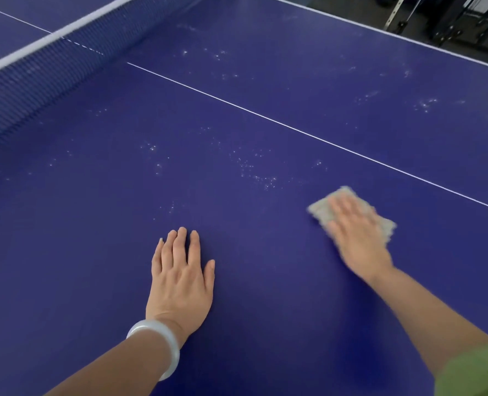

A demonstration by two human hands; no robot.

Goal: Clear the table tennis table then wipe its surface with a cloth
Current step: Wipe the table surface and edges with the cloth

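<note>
The blue table tennis table (265,281) fills the view, with white specks and dusty patches (262,175) scattered over its surface. My right hand (357,238) lies flat with straight fingers on a beige cloth (320,210) and presses it onto the table; the hand and cloth are blurred. My left hand (180,275), with a pale bangle on its wrist, rests flat on the bare table surface to the left, fingers straight and together.
The blue net (51,70) with its white top band runs across the upper left. A white centre line (294,128) crosses the table diagonally. Beyond the table's far right edge stand dark metal frames (442,18) on the floor.
</note>
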